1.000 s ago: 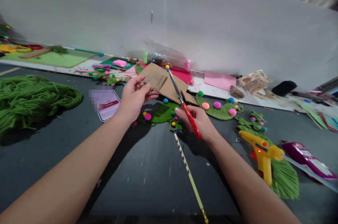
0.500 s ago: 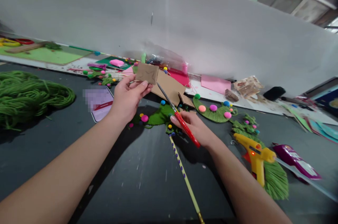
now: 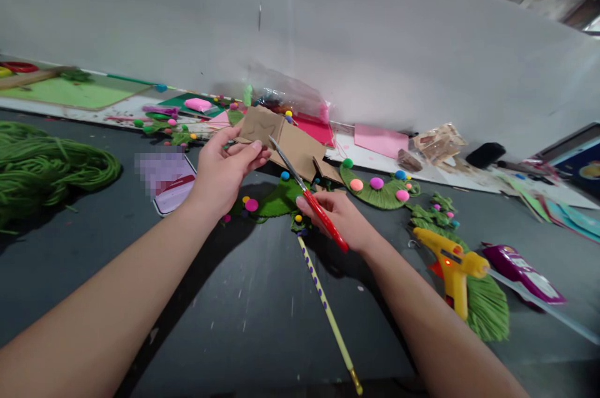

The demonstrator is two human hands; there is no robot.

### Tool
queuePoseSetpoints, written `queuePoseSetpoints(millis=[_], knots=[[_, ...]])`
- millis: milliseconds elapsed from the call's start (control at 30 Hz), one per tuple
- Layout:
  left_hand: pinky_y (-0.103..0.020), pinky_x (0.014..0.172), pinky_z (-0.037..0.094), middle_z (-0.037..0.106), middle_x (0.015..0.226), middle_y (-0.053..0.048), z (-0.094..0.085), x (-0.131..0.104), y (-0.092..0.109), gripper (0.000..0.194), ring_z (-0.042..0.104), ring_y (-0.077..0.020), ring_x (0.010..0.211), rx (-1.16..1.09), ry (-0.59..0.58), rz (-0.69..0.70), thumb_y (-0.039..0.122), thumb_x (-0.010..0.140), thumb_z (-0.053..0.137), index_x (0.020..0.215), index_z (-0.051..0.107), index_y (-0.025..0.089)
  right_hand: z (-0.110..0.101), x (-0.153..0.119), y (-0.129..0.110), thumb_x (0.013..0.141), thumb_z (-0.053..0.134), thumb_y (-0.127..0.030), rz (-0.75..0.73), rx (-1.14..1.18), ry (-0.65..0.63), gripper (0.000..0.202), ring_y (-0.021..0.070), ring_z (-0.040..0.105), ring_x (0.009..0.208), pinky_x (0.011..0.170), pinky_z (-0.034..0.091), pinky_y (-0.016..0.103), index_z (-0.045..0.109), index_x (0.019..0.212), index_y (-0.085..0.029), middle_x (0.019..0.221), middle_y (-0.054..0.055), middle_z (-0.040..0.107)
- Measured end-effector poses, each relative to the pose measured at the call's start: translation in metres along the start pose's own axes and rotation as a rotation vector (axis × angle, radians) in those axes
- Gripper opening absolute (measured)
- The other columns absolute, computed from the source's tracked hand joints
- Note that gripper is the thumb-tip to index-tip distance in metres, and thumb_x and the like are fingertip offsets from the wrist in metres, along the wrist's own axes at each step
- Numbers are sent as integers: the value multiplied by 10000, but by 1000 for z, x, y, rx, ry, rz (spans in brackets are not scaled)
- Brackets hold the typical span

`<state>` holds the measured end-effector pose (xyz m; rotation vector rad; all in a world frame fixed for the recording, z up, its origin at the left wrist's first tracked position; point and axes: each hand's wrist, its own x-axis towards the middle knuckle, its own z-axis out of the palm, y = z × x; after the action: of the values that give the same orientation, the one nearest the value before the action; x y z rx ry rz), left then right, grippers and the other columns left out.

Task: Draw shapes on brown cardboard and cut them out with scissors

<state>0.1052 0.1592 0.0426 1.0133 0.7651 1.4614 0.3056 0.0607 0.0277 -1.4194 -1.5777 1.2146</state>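
My left hand [image 3: 225, 167] pinches a small cardboard piece [image 3: 259, 126] that has a star outline drawn on it. Red-handled scissors [image 3: 323, 221] are gripped in my right hand [image 3: 344, 218], their tips pointing up and left over the right part of the cardboard piece. The blades look closed or nearly so. Behind the scissors lies a larger piece of cardboard [image 3: 300, 151]. Green felt [image 3: 279, 200] with pompoms rests below the blades, and a spotted stick [image 3: 327, 307] extends from there toward the front edge.
Green yarn [image 3: 56, 167] and a phone [image 3: 171, 184] lie at left. To the right are a yellow glue gun [image 3: 452, 267] with its light on, a purple packet [image 3: 522, 273] and a green pompom crescent [image 3: 379, 194]. Papers line the wall [image 3: 187, 23].
The scissor tips now overlap the cardboard piece, where before they were at its right edge. The piece has tilted slightly. The whole view has shifted a little.
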Motion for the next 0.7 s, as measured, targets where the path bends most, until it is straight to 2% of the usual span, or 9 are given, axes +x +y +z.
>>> queuePoseSetpoints(millis=[200,700], knots=[[-204,738,600,769,872,-54,-2,2,1,349,724,-109,729,9,7,5,78,790,760,1127,692,134,0,-1,-3,853,697,-640,27,-1,-3,523,88,318,503,472,205,265,442,684,-216,576,-59,377],[-239,738,599,763,853,-50,0,0,0,338,720,-126,723,37,22,-21,73,780,745,1100,676,154,0,1,2,873,693,-618,37,59,-29,499,85,288,494,452,202,272,434,711,-224,592,-68,332]])
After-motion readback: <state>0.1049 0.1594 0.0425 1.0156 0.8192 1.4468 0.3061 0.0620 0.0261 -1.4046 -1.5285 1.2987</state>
